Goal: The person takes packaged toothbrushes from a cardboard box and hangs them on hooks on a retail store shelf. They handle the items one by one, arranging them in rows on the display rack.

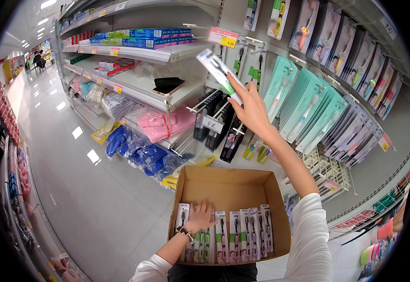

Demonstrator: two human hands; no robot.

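Observation:
My right hand [249, 105] is raised at the display and holds a packaged toothbrush [220, 74] in front of hooks hung with more toothbrushes [241, 58]. A price tag [223, 38] sits just above it. Below, an open cardboard box [226, 172] rests over my lap, with a row of packaged toothbrushes [221, 234] standing along its near side. My left hand [200, 216], fingers spread and slightly blurred, lies over the packs at the box's left; whether it grips one is not plain.
Black toothbrush packs [230, 141] and teal ones [303, 105] hang near my right arm. On a shelf to the left lie a phone and a black item [168, 85], with toothpaste boxes [148, 38] above. Bagged pink towels [166, 123] sit lower. A person [39, 60] is far down the aisle.

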